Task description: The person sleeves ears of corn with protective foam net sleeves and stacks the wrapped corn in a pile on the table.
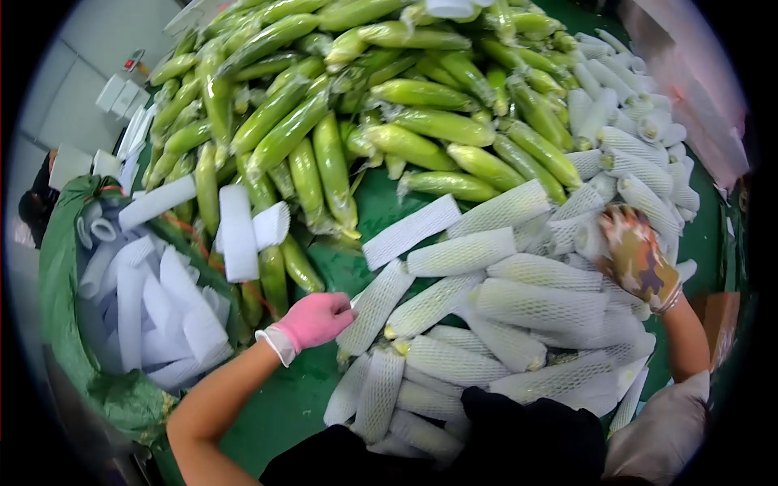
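My left hand [314, 321], in a pink glove with a white cuff, has its fingers curled together at the left edge of the pile of white foam-net sleeved cobs [454, 360]. Its fingertips are beside one sleeved cob [375, 308]; whether they hold anything is too small to tell. On the right, my right hand [636, 251], in a camouflage-patterned glove, has its fingers wrapped at the end of a sleeved cob [590, 239]. An empty-looking flat foam sleeve [412, 231] lies between the hands, above the pile.
A large heap of green plastic-wrapped cobs [421, 121] covers the far side of the green table [284, 397]. A green sack [61, 300] of loose white foam sleeves [146, 300] stands at left. More sleeved cobs [640, 154] are piled at far right.
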A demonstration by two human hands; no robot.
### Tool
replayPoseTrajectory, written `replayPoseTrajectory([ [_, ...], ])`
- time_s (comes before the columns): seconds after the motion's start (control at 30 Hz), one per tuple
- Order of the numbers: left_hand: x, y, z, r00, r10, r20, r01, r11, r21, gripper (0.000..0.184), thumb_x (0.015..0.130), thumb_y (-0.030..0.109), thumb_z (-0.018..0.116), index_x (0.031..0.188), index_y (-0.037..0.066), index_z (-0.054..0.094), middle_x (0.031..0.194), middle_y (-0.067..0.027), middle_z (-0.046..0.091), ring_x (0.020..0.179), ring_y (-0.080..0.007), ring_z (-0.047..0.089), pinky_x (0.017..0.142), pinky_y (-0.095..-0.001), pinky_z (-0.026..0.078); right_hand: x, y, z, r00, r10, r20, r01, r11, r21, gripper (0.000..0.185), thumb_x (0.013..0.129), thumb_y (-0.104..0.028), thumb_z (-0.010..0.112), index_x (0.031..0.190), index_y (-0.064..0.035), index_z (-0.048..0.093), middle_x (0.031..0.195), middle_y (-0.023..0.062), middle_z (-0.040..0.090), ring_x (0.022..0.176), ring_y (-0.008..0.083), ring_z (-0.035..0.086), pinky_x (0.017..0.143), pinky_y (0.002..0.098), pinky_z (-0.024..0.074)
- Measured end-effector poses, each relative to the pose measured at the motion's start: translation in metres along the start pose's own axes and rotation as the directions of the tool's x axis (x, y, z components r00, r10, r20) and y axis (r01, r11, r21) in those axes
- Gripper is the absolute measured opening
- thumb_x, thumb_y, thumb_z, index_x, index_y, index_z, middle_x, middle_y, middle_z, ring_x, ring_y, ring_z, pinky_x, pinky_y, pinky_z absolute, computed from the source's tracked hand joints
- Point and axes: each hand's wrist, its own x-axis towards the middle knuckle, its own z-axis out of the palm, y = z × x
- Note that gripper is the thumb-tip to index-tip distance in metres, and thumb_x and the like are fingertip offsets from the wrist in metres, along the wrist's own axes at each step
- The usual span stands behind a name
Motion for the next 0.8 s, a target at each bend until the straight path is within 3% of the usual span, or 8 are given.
replayPoseTrajectory([
  [0.1,-0.024,-0.043,0.030,0.990,-0.120,-0.072,0.100,0.966,-0.239,0.027,0.084,0.029,0.058,0.086,0.003,0.063,0.071,-0.0144,0.060,0.065,-0.0266,0.058,0.065,-0.0350,0.047,0.078,-0.098,-0.013,0.965,-0.239,-0.112,0.264,0.889,0.375,0.043,0.081,-0.027,0.059,0.111,0.0017,0.051,0.094,0.0193,0.059,0.087,0.0353,0.059,0.079,0.0434,0.0472],
  [0.27,-0.056,-0.073,0.067,0.985,-0.074,-0.156,0.012,0.931,-0.365,0.023,0.085,0.025,0.058,0.087,0.003,0.061,0.072,-0.0143,0.059,0.067,-0.0250,0.057,0.065,-0.0346,0.046,0.247,-0.158,0.143,0.997,-0.032,0.065,-0.002,0.885,0.465,0.067,0.074,-0.066,0.055,0.076,-0.0007,0.067,0.078,0.0170,0.066,0.067,0.0309,0.063,0.061,0.0424,0.0482],
  [0.33,-0.060,-0.094,0.085,0.963,-0.207,-0.172,0.077,0.824,-0.561,0.021,0.085,0.023,0.057,0.085,0.002,0.060,0.070,-0.0092,0.058,0.066,-0.0186,0.056,0.064,-0.0322,0.046,0.254,-0.191,0.164,0.995,0.017,0.097,-0.052,0.927,0.370,0.046,0.074,-0.047,0.065,0.084,-0.0022,0.064,0.085,0.0188,0.066,0.079,0.0315,0.065,0.067,0.0378,0.0501],
  [0.4,-0.054,-0.117,0.103,0.928,-0.238,-0.286,-0.016,0.743,-0.670,0.020,0.085,0.021,0.057,0.085,0.001,0.059,0.069,-0.0068,0.057,0.066,-0.0160,0.055,0.063,-0.0304,0.045,0.255,-0.221,0.193,0.989,-0.149,0.017,-0.005,0.083,0.996,0.025,0.076,-0.025,0.066,0.072,-0.0031,0.055,0.070,0.0153,0.060,0.063,0.0284,0.058,0.056,0.0340,0.0458],
  [0.43,-0.052,-0.123,0.111,0.887,-0.262,-0.381,-0.123,0.661,-0.740,0.019,0.085,0.020,0.057,0.085,0.001,0.058,0.069,-0.0044,0.057,0.066,-0.0134,0.054,0.063,-0.0285,0.045,0.222,-0.241,0.127,0.918,-0.149,-0.367,0.386,0.550,0.741,0.025,0.075,-0.013,0.066,0.066,-0.0027,0.045,0.061,0.0118,0.052,0.055,0.0255,0.047,0.052,0.0339,0.0412],
  [0.53,-0.040,-0.118,0.092,0.845,-0.421,-0.329,-0.185,0.347,-0.919,0.017,0.085,0.017,0.058,0.086,0.000,0.057,0.070,-0.0036,0.056,0.065,-0.0118,0.051,0.063,-0.0256,0.044,0.232,-0.250,0.133,0.899,-0.055,-0.434,0.400,0.507,0.764,0.029,0.076,-0.021,0.071,0.068,-0.0023,0.050,0.061,0.0131,0.055,0.055,0.0274,0.053,0.053,0.0350,0.0434],
  [0.6,-0.011,-0.128,0.090,0.751,-0.475,-0.459,-0.255,0.431,-0.865,0.017,0.085,0.017,0.059,0.088,0.000,0.057,0.070,-0.0042,0.056,0.065,-0.0113,0.051,0.062,-0.0249,0.043,0.239,-0.265,0.144,0.996,0.076,0.045,-0.087,0.765,0.638,0.049,0.074,-0.042,0.071,0.091,0.0021,0.058,0.090,0.0251,0.063,0.083,0.0340,0.064,0.069,0.0390,0.0512],
  [0.8,0.028,-0.116,0.080,0.668,-0.363,-0.650,-0.338,0.630,-0.699,0.016,0.086,0.015,0.058,0.089,0.000,0.056,0.071,-0.0045,0.055,0.064,-0.0109,0.051,0.062,-0.0240,0.043,0.251,-0.273,0.174,0.979,0.199,0.046,-0.166,0.643,0.748,0.056,0.069,-0.039,0.074,0.101,0.0037,0.056,0.094,0.0201,0.064,0.084,0.0320,0.064,0.074,0.0368,0.0506],
])
